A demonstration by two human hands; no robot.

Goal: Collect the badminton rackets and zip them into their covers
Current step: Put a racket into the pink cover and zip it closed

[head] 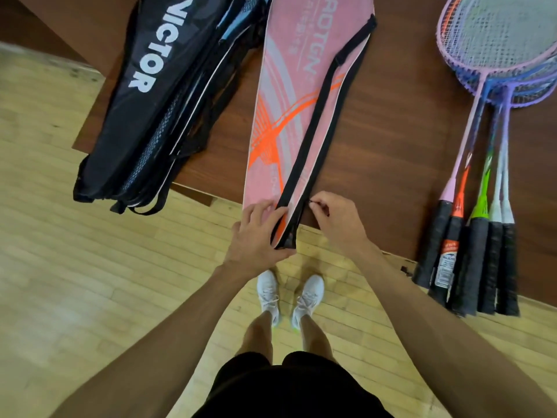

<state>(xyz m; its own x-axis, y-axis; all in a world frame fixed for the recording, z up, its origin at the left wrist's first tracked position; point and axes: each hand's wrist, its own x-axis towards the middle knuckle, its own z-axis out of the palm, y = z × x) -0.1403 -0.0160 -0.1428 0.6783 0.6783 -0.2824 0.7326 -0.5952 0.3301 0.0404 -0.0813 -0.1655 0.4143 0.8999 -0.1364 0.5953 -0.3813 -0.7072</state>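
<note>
At the near edge of the tabletop (391, 116), the narrow handle end of the pink cover (283, 86) overhangs slightly toward the person. The left hand (256, 233) wraps this end, fingers curled over the top and thumb along the underside, probably to keep the fabric taut and anchored so the zip can run.

Just to its right, the right hand (334, 218) pinches the small zipper pull (310, 201) between thumb and forefinger, the other fingers loosely curled. The pull sits at the cover's right seam, touching those fingertips, just beside the left hand's knuckles.

Whether the zip is being opened or closed cannot be told. The cover looks flat, so it is likely empty and being opened.

Farther out, the cover runs away across the tabletop, its black strap (316, 122) lying along it.

The rackets (479, 245), about 5, lie stacked at the right edge, grips overhanging the near edge and heads far. They lie well apart from both hands and are not yet packed.

A black bag (156, 95) rests at the left edge.
</note>
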